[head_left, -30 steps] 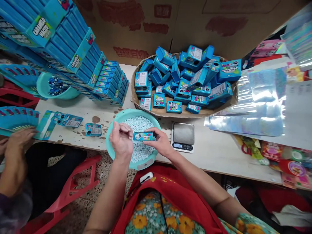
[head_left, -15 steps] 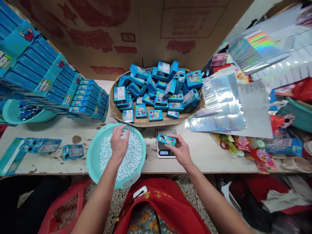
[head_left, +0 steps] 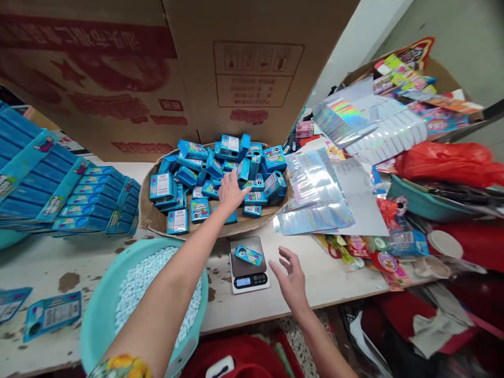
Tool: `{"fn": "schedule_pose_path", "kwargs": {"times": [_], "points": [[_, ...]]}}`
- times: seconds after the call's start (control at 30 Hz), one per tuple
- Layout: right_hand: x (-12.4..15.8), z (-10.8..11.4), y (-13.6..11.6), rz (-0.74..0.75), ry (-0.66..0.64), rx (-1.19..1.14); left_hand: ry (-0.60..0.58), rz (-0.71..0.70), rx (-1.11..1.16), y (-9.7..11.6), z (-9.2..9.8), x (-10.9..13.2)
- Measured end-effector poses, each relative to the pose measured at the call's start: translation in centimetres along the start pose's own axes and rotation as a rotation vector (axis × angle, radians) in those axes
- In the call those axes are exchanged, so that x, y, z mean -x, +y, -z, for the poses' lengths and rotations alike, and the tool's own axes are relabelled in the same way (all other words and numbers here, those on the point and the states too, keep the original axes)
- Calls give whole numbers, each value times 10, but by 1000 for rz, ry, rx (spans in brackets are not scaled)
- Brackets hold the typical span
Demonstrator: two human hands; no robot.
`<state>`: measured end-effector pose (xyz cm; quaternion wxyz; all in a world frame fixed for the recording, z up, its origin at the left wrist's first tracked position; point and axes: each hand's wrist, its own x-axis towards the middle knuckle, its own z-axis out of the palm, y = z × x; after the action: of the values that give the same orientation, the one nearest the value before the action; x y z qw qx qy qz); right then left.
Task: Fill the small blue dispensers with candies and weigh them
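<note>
My left hand reaches over a cut-down cardboard tray full of small blue candy boxes. Its fingers are spread among the boxes; whether they touch one I cannot tell. On a small digital scale lies one blue candy box with a round hole at its left end. Just right of the scale, my right hand is open, fingers apart, holding nothing. Under my left forearm stands a turquoise basin of pale blue candies, partly hidden by the arm.
Stacked blue display packs rise at the left. A flattened blue box lies at the table's left front. Shiny holographic sheets and mixed candy packets lie right. A large carton walls off the back.
My left hand has gone from above the candy basin to the cardboard tray. My right hand has let go of the candy box, which now rests on the scale. The view has shifted right.
</note>
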<state>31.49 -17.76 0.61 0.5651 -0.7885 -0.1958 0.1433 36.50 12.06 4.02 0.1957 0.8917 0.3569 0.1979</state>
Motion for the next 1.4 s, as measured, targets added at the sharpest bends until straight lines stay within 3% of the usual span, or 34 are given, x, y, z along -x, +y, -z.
{"fn": "schedule_pose_path", "kwargs": {"times": [0.1, 0.2, 0.23, 0.3, 0.4, 0.47, 0.53, 0.6, 0.63, 0.67, 0.73, 0.77, 0.83, 0.9, 1.03, 1.1, 1.17, 1.3, 1.4], "points": [[-3, 12, -10, 54, 2, 48, -56, 96, 77, 17, 2, -24], [-7, 19, -33, 268, 94, 171, 6, 180, 234, 16, 25, -15], [-10, 18, -42, 367, 130, 244, 45, 184, 320, 16, 38, -1], [-18, 10, -60, 541, 130, 389, 7, 189, 531, 22, 68, 40], [-32, -12, -86, 688, -18, 447, -239, 215, 808, 38, 113, 110], [-38, -25, -99, 687, -127, 324, -328, 261, 995, 32, 132, 147], [-41, -32, -107, 571, -174, 112, -216, 305, 1034, 1, 140, 172], [-39, -33, -109, 362, -193, -88, 45, 354, 805, -53, 138, 191], [-36, -32, -108, 252, -204, -160, 171, 394, 578, -83, 133, 201], [-34, -31, -107, 154, -222, -214, 195, 430, 356, -113, 125, 211], [-28, -31, -102, 16, -246, -284, 80, 456, 76, -160, 105, 233], [-26, -32, -100, -23, -244, -304, 16, 455, -7, -173, 94, 242], [-22, -37, -97, -49, -227, -321, -79, 447, -114, -181, 75, 259], [-20, -45, -98, -40, -224, -317, -136, 419, -188, -171, 63, 270], [-13, -65, -105, -54, -303, -293, -187, 339, -212, -156, 62, 288], [-6, -76, -110, -46, -372, -253, -114, 400, -129, -161, 66, 294], [4, -90, -114, -4, -450, -194, 19, 574, 43, -170, 73, 296], [28, -121, -115, 172, -606, -66, 286, 990, 725, -170, 106, 285], [43, -146, -112, 364, -659, 24, 365, 990, 1219, -150, 145, 272]]}}
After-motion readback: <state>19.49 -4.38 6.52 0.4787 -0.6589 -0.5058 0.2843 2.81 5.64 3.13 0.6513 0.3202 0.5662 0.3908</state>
